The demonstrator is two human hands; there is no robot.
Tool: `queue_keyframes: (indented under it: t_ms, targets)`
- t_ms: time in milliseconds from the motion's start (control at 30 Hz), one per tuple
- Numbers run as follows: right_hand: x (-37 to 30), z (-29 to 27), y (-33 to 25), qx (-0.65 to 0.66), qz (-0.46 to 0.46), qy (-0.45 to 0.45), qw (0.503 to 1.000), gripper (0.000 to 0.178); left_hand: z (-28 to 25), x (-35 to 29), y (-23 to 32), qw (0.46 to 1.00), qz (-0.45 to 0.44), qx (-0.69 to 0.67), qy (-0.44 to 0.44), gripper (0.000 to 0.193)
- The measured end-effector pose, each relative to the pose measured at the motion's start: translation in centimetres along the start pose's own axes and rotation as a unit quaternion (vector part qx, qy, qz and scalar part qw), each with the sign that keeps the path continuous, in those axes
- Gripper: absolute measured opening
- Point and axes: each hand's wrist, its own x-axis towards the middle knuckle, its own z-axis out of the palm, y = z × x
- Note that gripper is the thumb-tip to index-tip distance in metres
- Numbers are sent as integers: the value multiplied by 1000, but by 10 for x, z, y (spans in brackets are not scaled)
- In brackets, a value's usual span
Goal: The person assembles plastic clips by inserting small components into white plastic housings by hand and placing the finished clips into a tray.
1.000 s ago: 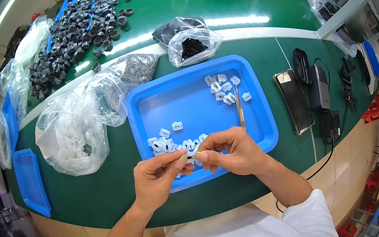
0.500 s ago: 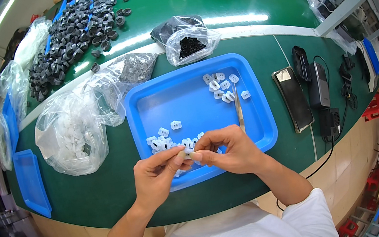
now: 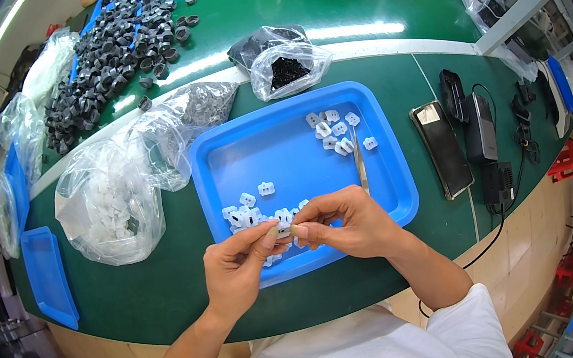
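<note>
Over the near edge of a blue tray [image 3: 282,144], both hands meet at one small white plastic part [image 3: 284,231]. My left hand [image 3: 235,270] pinches it between thumb and forefinger. From the other side, the thumb and forefinger of my right hand [image 3: 351,227] close on its right end; the fingertips hide much of it. Similar white parts lie in a heap [image 3: 240,217] just beyond my left fingers, some with dark inserts. A smaller group of white parts [image 3: 339,128] sits in the tray's far right corner, with metal tweezers [image 3: 361,166] lying beside it.
Left of the tray are a clear bag of white pieces [image 3: 112,215] and an empty blue tray [image 3: 48,280]. A bag of tiny black pieces [image 3: 287,70] stands behind. Grey caps [image 3: 108,65] are piled far left. A phone [image 3: 442,149] and corded black devices [image 3: 483,133] lie right.
My right thumb and fingertips have shifted slightly up and to the right against the white part. My left hand has hardly moved, and the tray's contents look the same.
</note>
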Motion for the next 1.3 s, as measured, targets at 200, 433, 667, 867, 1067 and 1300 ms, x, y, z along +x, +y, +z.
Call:
queue_keyframes:
  t_ms: [200,433,667,867,1067,1300]
  targets:
    - [0,2,2,-17,5,12,1000,16,1,1,-2,1000,-10,-9,2,20]
    - [0,2,4,-17,5,10,1000,16,-1,2,-1,999,-45,-17,1,23]
    - [0,1,5,-21,14,11,1000,17,-1,3,0,997,-62,-38,-11,26]
    - [0,0,8,-19,16,8,1000,17,0,3,-1,997,-63,-43,-11,25]
    - [2,4,-2,-93,-76,62,991,16,-2,3,-3,999,-30,-16,3,26]
    - [8,-1,12,-268,-217,92,934,22,-12,10,10,980,58,193,2,28]
